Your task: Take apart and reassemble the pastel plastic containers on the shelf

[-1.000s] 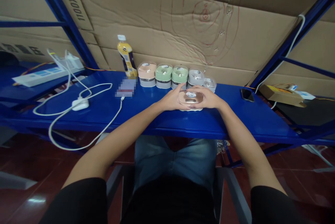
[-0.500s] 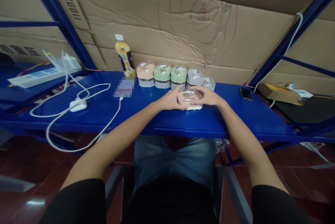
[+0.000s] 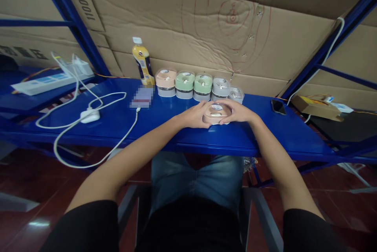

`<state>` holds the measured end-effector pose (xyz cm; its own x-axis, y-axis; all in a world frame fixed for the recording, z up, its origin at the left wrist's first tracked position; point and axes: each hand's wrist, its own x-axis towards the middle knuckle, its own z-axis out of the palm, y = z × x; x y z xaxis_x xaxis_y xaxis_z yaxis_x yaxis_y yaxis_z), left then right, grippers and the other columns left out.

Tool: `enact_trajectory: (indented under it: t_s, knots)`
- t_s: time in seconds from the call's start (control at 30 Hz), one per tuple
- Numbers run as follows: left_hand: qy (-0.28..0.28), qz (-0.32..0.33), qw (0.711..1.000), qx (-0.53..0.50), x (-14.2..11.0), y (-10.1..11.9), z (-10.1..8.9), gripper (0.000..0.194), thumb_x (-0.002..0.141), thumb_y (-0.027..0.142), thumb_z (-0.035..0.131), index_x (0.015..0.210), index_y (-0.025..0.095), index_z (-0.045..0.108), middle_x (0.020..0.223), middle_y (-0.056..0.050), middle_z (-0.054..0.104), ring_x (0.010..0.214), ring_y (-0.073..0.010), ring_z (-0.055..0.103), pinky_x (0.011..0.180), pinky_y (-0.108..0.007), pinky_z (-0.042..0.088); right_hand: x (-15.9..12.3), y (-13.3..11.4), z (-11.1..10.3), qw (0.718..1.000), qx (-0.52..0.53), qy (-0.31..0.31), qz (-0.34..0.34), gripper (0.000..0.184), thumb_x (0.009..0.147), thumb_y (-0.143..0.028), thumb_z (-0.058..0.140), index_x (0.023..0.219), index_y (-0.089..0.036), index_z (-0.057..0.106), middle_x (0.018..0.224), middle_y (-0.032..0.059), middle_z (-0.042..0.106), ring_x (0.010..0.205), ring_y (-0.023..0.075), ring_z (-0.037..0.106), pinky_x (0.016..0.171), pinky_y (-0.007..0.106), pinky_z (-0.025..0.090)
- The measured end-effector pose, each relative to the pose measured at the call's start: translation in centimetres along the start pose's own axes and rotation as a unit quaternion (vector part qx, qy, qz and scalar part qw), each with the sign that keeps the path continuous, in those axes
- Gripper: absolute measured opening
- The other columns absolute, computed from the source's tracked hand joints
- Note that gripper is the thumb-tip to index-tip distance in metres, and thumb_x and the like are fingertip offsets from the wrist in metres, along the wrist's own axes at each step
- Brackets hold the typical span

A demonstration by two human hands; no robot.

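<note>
A pinkish-beige container with a clear lid (image 3: 217, 114) rests on the blue table near its front edge. My left hand (image 3: 196, 116) curves round its left side, thumb at the near edge. Round the right side wraps my right hand (image 3: 238, 111), its fingertips on the lid and near rim. Just behind stand similar containers in a row: a pink one (image 3: 165, 80), a green one (image 3: 184, 83), a second green one (image 3: 203, 84), a grey one (image 3: 220, 87) and a lower grey one (image 3: 236, 94), partly hidden behind my right hand.
A yellow drink bottle (image 3: 143, 63) stands left of the row, with a pixelated flat item (image 3: 142, 98) before it. A white cable with a charger plug (image 3: 90, 116) loops across the left. A phone (image 3: 278, 107) lies right; cardboard (image 3: 165, 20) backs the blue table (image 3: 165, 134).
My hands have shifted slightly on the container, and its lid with the metal-looking clasp shows more now. The whole view has moved a little.
</note>
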<state>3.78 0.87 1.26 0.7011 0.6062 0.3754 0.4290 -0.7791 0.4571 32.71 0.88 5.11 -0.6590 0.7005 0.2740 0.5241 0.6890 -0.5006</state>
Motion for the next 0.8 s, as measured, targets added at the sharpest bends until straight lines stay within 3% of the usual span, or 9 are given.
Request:
enact_trajectory:
  t_s: [0.1, 0.2, 0.33, 0.43, 0.53, 0.6, 0.7, 0.8]
  knots:
    - [-0.01, -0.011, 0.999, 0.032, -0.3, 0.4, -0.3, 0.106, 0.083, 0.047, 0.082, 0.173, 0.021, 0.032, 0.171, -0.023, 0.047, 0.157, -0.0484, 0.051, 0.125, -0.062, 0.049, -0.5, -0.5, 0.6, 0.999, -0.048, 0.0, -0.01, 0.103, 0.077, -0.073, 0.091, 0.164, -0.031, 0.057, 0.152, 0.0133, 0.067, 0.143, 0.0416, 0.063, 0.126, 0.066, 0.047]
    - [-0.006, -0.033, 0.998, 0.05, -0.5, 0.6, -0.6, 0.106, 0.086, 0.048, 0.08, 0.173, 0.016, 0.028, 0.176, -0.027, 0.04, 0.158, -0.0492, 0.05, 0.126, -0.062, 0.048, -2.3, -2.5, 1.4, 0.99, -0.122, 0.022, 0.061, 0.103, 0.085, -0.079, 0.081, 0.168, -0.027, 0.052, 0.143, 0.0183, 0.067, 0.133, 0.0438, 0.068, 0.115, 0.062, 0.056]
    - [0.001, -0.048, 0.997, 0.055, -0.4, 0.5, -0.8, 0.091, 0.095, 0.042, 0.07, 0.171, 0.011, 0.031, 0.17, -0.029, 0.047, 0.148, -0.044, 0.062, 0.123, -0.058, 0.051, -7.1, -6.1, 1.9, 0.94, -0.257, 0.06, 0.215, 0.092, 0.101, -0.081, 0.054, 0.171, -0.022, 0.041, 0.135, 0.0232, 0.065, 0.119, 0.0457, 0.072, 0.097, 0.057, 0.062]
    - [0.002, -0.053, 0.997, 0.059, -0.3, 0.5, -0.8, 0.084, 0.097, 0.043, 0.067, 0.169, 0.012, 0.035, 0.164, -0.028, 0.054, 0.141, -0.0424, 0.067, 0.118, -0.057, 0.055, -11.2, -7.1, 1.3, 0.896, -0.315, 0.059, 0.309, 0.083, 0.107, -0.074, 0.043, 0.166, -0.015, 0.041, 0.128, 0.0245, 0.065, 0.112, 0.0439, 0.074, 0.091, 0.051, 0.061]
    - [0.001, -0.057, 0.996, 0.065, -0.2, 0.4, -0.8, 0.082, 0.097, 0.044, 0.067, 0.167, 0.012, 0.038, 0.163, -0.028, 0.055, 0.14, -0.0433, 0.067, 0.117, -0.058, 0.055, -13.9, -6.2, 0.1, 0.838, -0.355, 0.066, 0.409, 0.08, 0.106, -0.07, 0.046, 0.159, -0.01, 0.044, 0.129, 0.0278, 0.065, 0.11, 0.0454, 0.075, 0.09, 0.052, 0.059]
    - [0.0, -0.056, 0.996, 0.066, -0.1, 0.3, -0.7, 0.08, 0.097, 0.044, 0.067, 0.165, 0.012, 0.04, 0.162, -0.028, 0.055, 0.14, -0.0433, 0.067, 0.117, -0.057, 0.055, -14.2, -4.8, -0.7, 0.806, -0.366, 0.087, 0.457, 0.08, 0.106, -0.072, 0.046, 0.156, -0.01, 0.045, 0.132, 0.0303, 0.064, 0.114, 0.0479, 0.075, 0.092, 0.054, 0.059]
    - [-0.001, -0.058, 0.996, 0.069, 0.0, 0.1, -0.7, 0.076, 0.097, 0.045, 0.066, 0.163, 0.014, 0.043, 0.161, -0.026, 0.056, 0.14, -0.0427, 0.067, 0.117, -0.057, 0.055, -12.4, -2.3, -1.8, 0.784, -0.36, 0.123, 0.491, 0.081, 0.107, -0.073, 0.047, 0.154, -0.007, 0.047, 0.138, 0.035, 0.059, 0.122, 0.051, 0.073, 0.097, 0.056, 0.058]
    - [-0.007, -0.067, 0.995, 0.071, 0.1, 0.1, -0.7, 0.076, 0.097, 0.045, 0.066, 0.162, 0.012, 0.045, 0.158, -0.026, 0.057, 0.14, -0.0431, 0.067, 0.118, -0.057, 0.055, -9.0, 0.5, -3.0, 0.776, -0.336, 0.14, 0.515, 0.076, 0.107, -0.061, 0.059, 0.157, -0.006, 0.045, 0.146, 0.0361, 0.055, 0.128, 0.0496, 0.072, 0.104, 0.054, 0.057]
